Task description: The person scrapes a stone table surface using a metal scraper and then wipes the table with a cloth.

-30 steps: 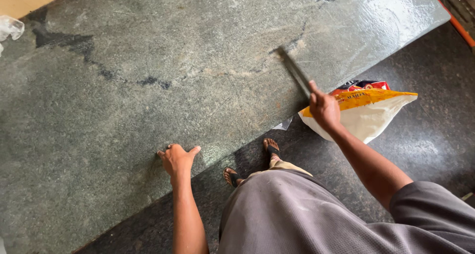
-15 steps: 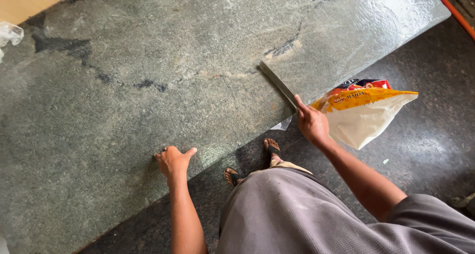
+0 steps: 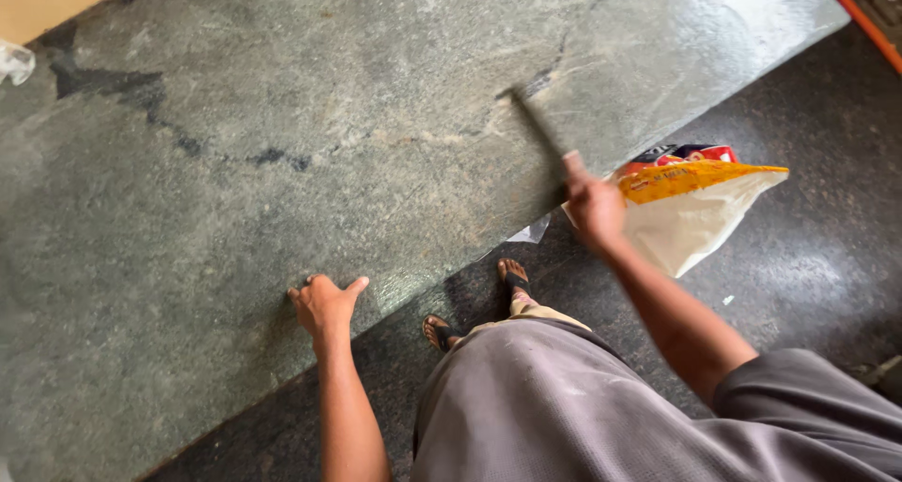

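The right hand (image 3: 594, 205) has its fingers closed tight round one end of a thin dark bar (image 3: 537, 125) — it looks stiff and hard, best held at that end. The bar lies on the stone worktop (image 3: 282, 144). The left hand (image 3: 324, 303) rests flat, open, holding nothing.

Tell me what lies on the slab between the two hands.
In the head view, only bare green-grey stone slab lies between the left hand and the right hand, which grips a thin dark tool; nothing rests there.
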